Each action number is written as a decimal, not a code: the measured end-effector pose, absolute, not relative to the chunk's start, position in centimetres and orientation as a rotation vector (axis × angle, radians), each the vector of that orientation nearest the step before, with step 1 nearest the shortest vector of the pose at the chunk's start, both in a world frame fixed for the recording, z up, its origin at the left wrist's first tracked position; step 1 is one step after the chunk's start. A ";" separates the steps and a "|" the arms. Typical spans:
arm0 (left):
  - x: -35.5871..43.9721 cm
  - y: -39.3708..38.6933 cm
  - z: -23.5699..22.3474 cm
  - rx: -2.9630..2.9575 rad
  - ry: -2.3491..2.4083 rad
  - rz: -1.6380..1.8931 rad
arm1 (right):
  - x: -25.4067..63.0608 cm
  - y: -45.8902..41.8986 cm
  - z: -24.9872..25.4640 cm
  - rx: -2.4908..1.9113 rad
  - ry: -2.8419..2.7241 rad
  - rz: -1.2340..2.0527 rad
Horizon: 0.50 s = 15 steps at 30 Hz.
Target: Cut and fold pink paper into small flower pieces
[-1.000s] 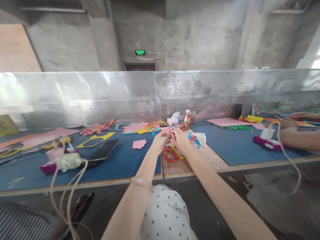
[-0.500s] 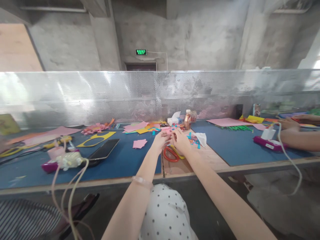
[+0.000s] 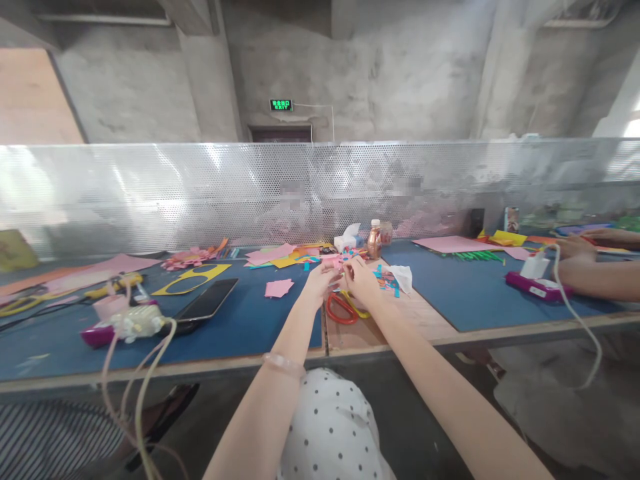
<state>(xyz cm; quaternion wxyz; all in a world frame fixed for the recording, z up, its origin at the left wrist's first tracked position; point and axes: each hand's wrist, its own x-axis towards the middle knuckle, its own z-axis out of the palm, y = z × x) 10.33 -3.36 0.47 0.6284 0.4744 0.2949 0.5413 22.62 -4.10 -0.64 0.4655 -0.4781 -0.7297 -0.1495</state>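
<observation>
My left hand [image 3: 321,281] and my right hand [image 3: 360,279] meet over the table, fingertips bent and closed on a small pink paper piece [image 3: 333,262]. My fingers hide much of this paper, so its exact shape cannot be made out. Just below the hands lie scissors with red handles [image 3: 342,321], beside a yellow-handled pair [image 3: 361,313]. Blue and orange paper scraps [image 3: 387,280] and a crumpled white tissue [image 3: 402,279] lie right of my right hand. Left of my left hand rests a small stack of pink paper pieces [image 3: 279,288].
Behind my hands stand a tissue pack [image 3: 347,240] and a copper-coloured bottle [image 3: 375,241]. A phone [image 3: 207,303] and a power strip [image 3: 97,335] with cables lie left. Another person's arm [image 3: 595,277] is at the right, near a second power strip [image 3: 537,288]. A perforated metal screen [image 3: 225,193] backs the table.
Both hands stay in nearly the same place with the pink paper between them; the right fingers shift very slightly. The view moves a little.
</observation>
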 end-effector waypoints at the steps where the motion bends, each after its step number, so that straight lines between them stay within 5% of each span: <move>1: 10.3 -3.4 0.5 1.091 0.676 1.242 | 22.6 -4.1 -0.7 -1.181 -1.789 -0.376; 15: 10.2 -3.6 0.5 1.128 0.649 1.227 | 22.9 -4.0 -0.7 -1.157 -1.757 -0.519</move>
